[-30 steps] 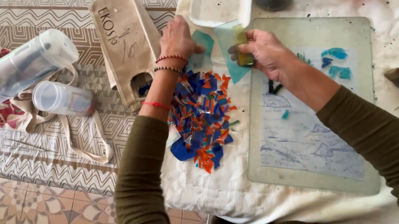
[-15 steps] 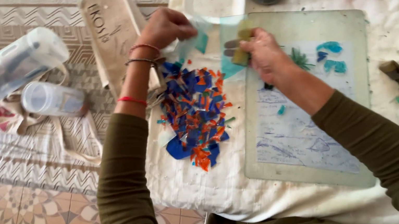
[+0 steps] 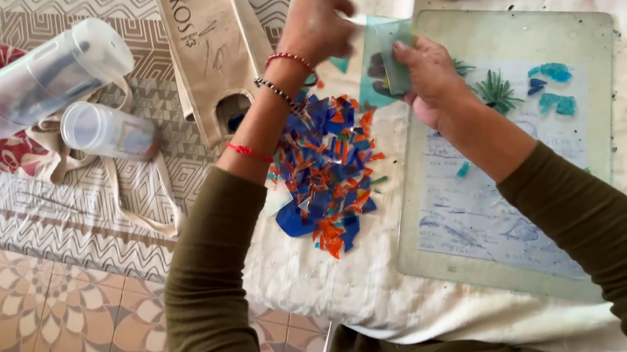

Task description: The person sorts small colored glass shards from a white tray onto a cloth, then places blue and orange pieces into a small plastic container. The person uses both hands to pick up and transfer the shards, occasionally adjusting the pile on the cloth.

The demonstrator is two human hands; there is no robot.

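Head view: left hand (image 3: 315, 22) and right hand (image 3: 427, 76) both pinch a pale teal glass piece (image 3: 383, 58), raised above the glass work board (image 3: 516, 146), beside a heap of blue-orange shards (image 3: 329, 169).

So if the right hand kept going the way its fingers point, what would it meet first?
Probably the left hand, right past the pale green glass piece that the right hand grips; depth is hard to judge.

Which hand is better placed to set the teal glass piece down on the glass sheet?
Right, probably. The right hand grips the teal piece and already hangs over the glass sheet; the left hand pinches its far edge from above the shard pile.
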